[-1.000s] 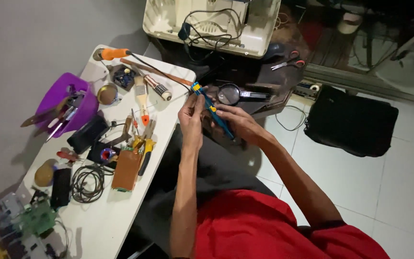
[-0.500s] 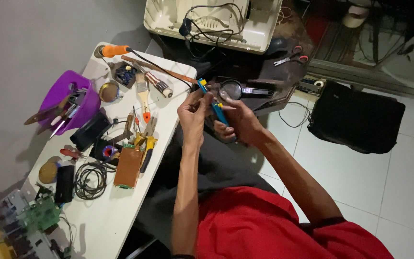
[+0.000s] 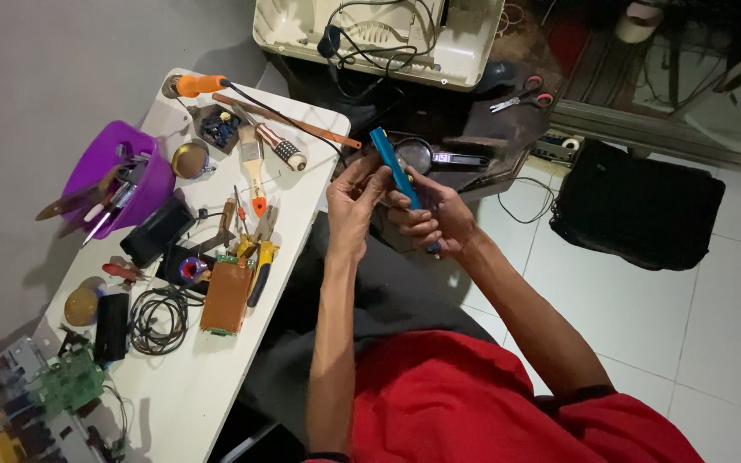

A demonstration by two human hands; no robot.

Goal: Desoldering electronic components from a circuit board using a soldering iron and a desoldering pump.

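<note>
My right hand point(image 3: 432, 221) grips a slim blue pen-shaped tool point(image 3: 394, 169), which points up and away from me above my lap. My left hand point(image 3: 353, 201) is curled against the tool's upper part, fingertips touching it near its top. Both hands hover just right of the white table point(image 3: 190, 394), in front of a magnifying glass point(image 3: 418, 154) on a dark surface.
The white table holds a purple bowl of tools point(image 3: 117, 176), an orange-handled soldering iron point(image 3: 203, 85), a brush point(image 3: 253, 163), pliers point(image 3: 259, 261), a brown circuit board point(image 3: 226, 296), a coiled black cable point(image 3: 158, 319) and green boards point(image 3: 66, 381). A cream appliance casing point(image 3: 379, 34), scissors point(image 3: 521, 99) and a black bag point(image 3: 636, 210) lie beyond.
The blue tool has tipped more upright and my hands have closed together around it. The view has shifted slightly.
</note>
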